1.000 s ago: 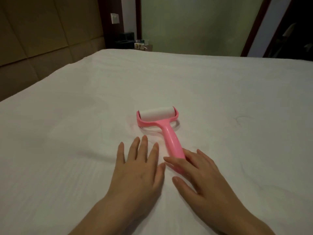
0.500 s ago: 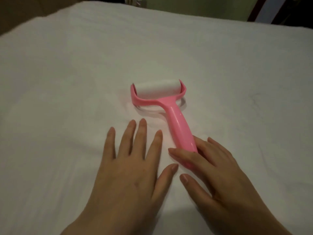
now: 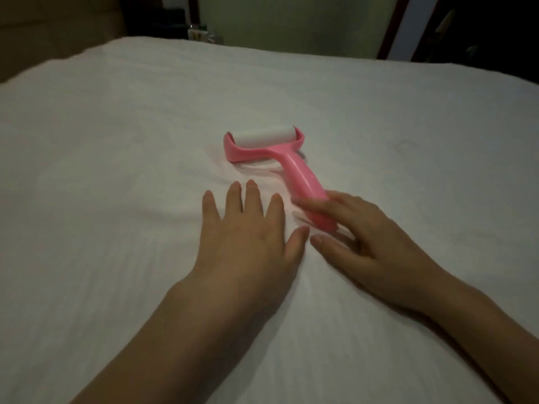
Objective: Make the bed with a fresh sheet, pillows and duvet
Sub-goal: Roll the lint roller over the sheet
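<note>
A white sheet (image 3: 116, 170) covers the whole bed and lies mostly smooth. On it, near the middle, is a pink lint roller (image 3: 294, 167) with a white roll at its far end. My left hand (image 3: 248, 237) presses flat on the sheet just left of the handle, fingers spread. My right hand (image 3: 373, 246) holds the near end of the handle, with the forefinger over it and the thumb beside it. The handle end looks slightly raised off the sheet. No pillows or duvet are in view.
A padded brown headboard (image 3: 43, 33) runs along the bed's far left. Small items (image 3: 201, 33) stand on a dark bedside unit past the far edge. A pale wall and a dark door frame (image 3: 393, 24) lie behind the bed.
My right hand's fingers have closed onto the roller's handle and tipped its near end up a little. My left hand stays flat on the sheet. The view has lifted slightly.
</note>
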`<act>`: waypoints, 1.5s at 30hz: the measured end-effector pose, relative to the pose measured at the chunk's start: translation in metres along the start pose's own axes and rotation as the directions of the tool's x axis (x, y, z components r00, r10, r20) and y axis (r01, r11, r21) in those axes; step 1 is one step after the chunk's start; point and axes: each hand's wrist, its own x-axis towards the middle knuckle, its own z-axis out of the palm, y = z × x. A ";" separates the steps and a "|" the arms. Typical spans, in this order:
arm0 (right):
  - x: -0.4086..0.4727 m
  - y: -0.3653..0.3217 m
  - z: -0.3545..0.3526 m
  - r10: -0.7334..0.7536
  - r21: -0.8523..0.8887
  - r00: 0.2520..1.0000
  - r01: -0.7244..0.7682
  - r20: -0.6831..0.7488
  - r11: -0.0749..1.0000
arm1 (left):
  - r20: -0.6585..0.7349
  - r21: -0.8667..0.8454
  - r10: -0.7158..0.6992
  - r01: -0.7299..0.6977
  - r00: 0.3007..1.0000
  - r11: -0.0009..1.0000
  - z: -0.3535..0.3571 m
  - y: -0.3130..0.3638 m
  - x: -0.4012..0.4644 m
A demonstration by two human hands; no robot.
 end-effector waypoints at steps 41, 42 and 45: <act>0.147 -0.276 0.142 0.311 -0.503 0.950 -0.270 -0.001 0.821 | -0.097 -0.324 -0.168 0.128 0.981 0.937 0.018 -0.374 -0.058; 0.158 -0.272 0.146 0.318 -0.526 0.948 -0.273 -0.004 0.806 | -0.102 -0.343 -0.161 0.117 0.982 0.932 0.021 -0.377 -0.053; 0.204 -0.255 0.158 0.334 -0.550 0.942 -0.292 -0.025 0.782 | -0.105 -0.364 -0.141 0.094 0.984 0.927 0.021 -0.386 -0.034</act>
